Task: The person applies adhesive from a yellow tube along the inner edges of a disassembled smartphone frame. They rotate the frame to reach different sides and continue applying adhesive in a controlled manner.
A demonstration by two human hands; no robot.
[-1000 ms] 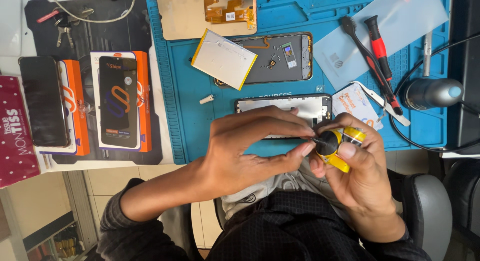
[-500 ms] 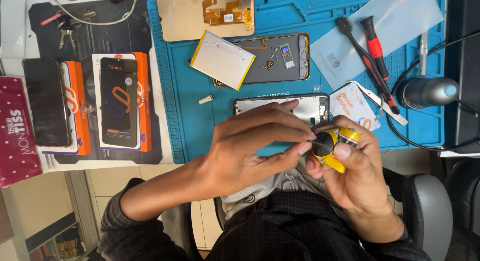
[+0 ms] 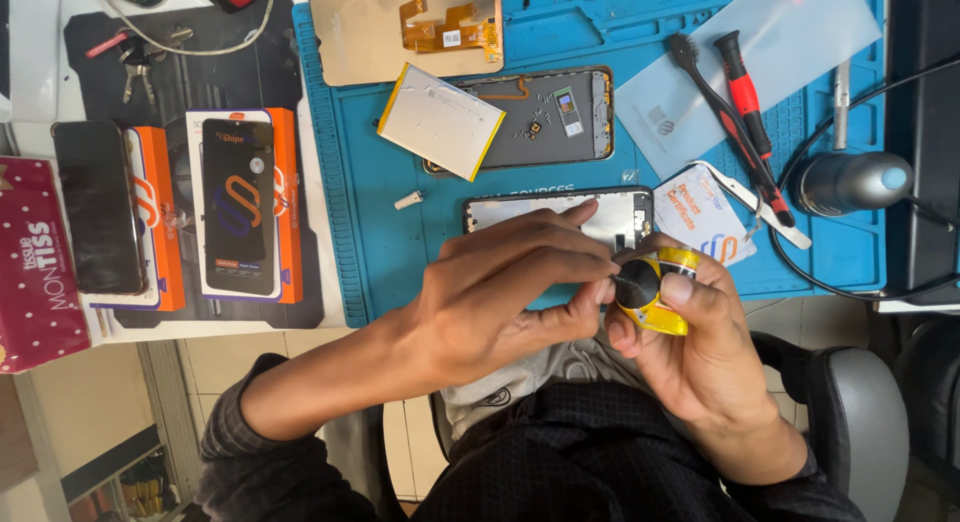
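My right hand (image 3: 705, 357) holds a small yellow bottle (image 3: 668, 307) with a black cap (image 3: 636, 282), just over the near edge of the blue work mat (image 3: 360, 192). My left hand (image 3: 500, 292) reaches across from the left, and its fingertips pinch the black cap. Right behind both hands an opened phone frame (image 3: 600, 217) lies on the mat, partly covered by my left fingers.
On the mat lie a silver battery with yellow edges (image 3: 440, 122), a grey phone back housing (image 3: 565, 117), a display panel (image 3: 400, 27), a red-handled screwdriver (image 3: 745, 97), a black brush (image 3: 715, 92), tweezers (image 3: 760, 210) and a card (image 3: 700, 217). Orange phone boxes (image 3: 240, 207), a dark phone (image 3: 95, 207) and a red tissue box (image 3: 35, 272) are at the left.
Both hands stay together at the bottle; my left fingers have shifted slightly on the black cap. Nothing on the mat has moved.
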